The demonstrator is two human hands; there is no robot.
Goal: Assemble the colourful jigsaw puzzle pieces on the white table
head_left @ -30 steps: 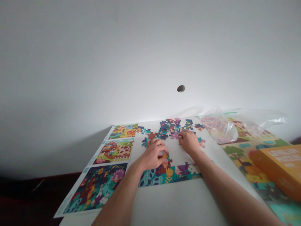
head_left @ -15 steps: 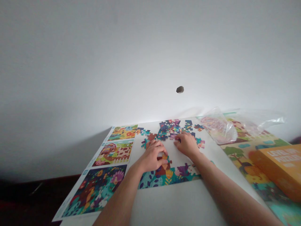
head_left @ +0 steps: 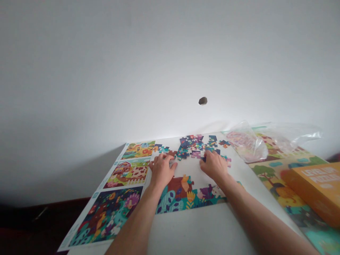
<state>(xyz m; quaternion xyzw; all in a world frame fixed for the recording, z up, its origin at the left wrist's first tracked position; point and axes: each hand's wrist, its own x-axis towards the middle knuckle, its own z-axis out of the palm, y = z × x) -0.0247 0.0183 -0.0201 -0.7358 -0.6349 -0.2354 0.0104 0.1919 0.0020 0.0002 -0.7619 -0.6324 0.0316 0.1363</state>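
Note:
Near the left loose pieces, my left hand (head_left: 162,170) is open, thumb apart from the fingers, its fingertips over or by a teal piece; whether it touches one I cannot tell. My right hand (head_left: 215,165) is closed, fingers curled down on a dark blue puzzle piece (head_left: 203,159) that shows at its thumb. Just left of it lies a purple puzzle piece (head_left: 196,154). Below both hands, the joined puzzle section (head_left: 183,198) shows a brown bear part, an orange animal, leaves and a yellow flower. A pile of loose puzzle pieces (head_left: 190,143) lies beyond the hands.
On the left lies a picture sheet (head_left: 124,173) with three scenes. A clear plastic bag (head_left: 248,145) rests at the right over a printed board (head_left: 278,164). An orange box (head_left: 318,191) stands at the right edge. Behind the white table (head_left: 186,233) rises a wall (head_left: 159,71) with a hole.
My left hand has left the joined section and moved up and left to the loose pieces, uncovering the orange animal. My right hand has shifted slightly right, off the purple piece.

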